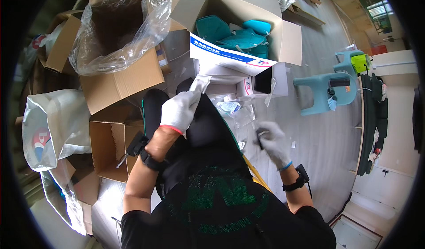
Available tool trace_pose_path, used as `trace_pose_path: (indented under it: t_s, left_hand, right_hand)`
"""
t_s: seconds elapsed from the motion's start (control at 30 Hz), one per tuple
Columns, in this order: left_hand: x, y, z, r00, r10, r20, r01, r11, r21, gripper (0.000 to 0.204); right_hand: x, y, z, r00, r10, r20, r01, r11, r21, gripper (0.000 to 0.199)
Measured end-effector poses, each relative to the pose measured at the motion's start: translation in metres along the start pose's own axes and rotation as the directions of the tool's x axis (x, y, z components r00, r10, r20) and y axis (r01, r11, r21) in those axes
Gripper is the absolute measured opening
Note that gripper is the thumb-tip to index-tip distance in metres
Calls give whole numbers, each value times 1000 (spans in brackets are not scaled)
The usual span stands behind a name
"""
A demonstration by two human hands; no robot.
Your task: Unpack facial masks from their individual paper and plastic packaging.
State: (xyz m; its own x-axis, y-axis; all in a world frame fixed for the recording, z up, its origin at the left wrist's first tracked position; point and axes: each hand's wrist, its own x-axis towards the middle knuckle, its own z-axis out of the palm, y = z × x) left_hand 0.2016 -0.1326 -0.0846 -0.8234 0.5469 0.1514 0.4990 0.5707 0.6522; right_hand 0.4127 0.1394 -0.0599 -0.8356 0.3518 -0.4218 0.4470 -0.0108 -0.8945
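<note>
My left hand (179,111), in a white glove with a red cuff, is closed on a small white packet (201,84) above my knees. Out to the right, my right hand (273,143) wears a white glove with a blue cuff. Its fingers curl round a small dark object (259,138), too blurred to name. Ahead of me, an open white carton (221,54) holds several teal face masks (239,38). Below it, a smaller white box (217,89) stands near a black phone (263,81). Clear plastic packaging (242,115) lies on the floor between my hands.
A large brown carton (121,83) with a clear plastic liner (84,50) stands ahead left. Beside my left leg is another open brown carton (104,149), with a white sack (59,129) further left. Light blue plastic stools (310,83) stand right, by a dark padded bench (374,125).
</note>
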Motion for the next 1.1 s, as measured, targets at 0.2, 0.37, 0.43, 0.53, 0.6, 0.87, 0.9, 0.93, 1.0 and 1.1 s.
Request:
trace_pose_path:
  t_s: [0.2, 0.37, 0.43, 0.53, 0.6, 0.87, 0.9, 0.93, 1.0, 1.1]
  left_hand:
    - [-8, 32, -22, 999, 18, 40, -14, 995, -98, 12]
    - [-8, 44, -31, 984, -98, 152, 131, 965, -227, 15]
    - [-8, 43, -37, 974, -126, 189, 181, 933, -312, 17]
    - [-6, 43, -46, 961, -127, 245, 227, 867, -443, 19]
    - [-4, 45, -49, 927, -147, 346, 314, 810, -496, 25]
    - [1, 45, -31, 902, 0, 433, 213, 871, -443, 29]
    - [0, 44, -27, 898, -37, 439, 283, 812, -510, 29]
    - [0, 42, -23, 896, -74, 438, 337, 757, -560, 30]
    - [-1, 41, -17, 858, -166, 486, 440, 725, -530, 30]
    - [-8, 50, -5, 913, -163, 374, 337, 816, -469, 29]
  right_hand:
    - [95, 11, -70, 794, -503, -340, 138, 695, -706, 23]
    - [175, 2, -86, 874, -451, -181, -69, 253, -965, 14]
    - [182, -20, -80, 940, -337, -54, -32, 73, -997, 11]
    - [160, -64, -49, 929, -367, 48, 113, 157, -981, 22]
    - [128, -87, -18, 859, -503, 100, 380, 494, -782, 31]
    - [99, -115, 77, 504, -593, 628, 851, 466, -243, 19]
    - [102, -110, 83, 419, -646, 638, 906, 345, -245, 19]
    - [103, -104, 87, 486, -597, 638, 857, 468, -215, 23]
    - [107, -90, 97, 739, -440, 510, 617, 746, -251, 24]
    - [123, -71, 111, 766, -478, 429, 637, 650, -414, 21]
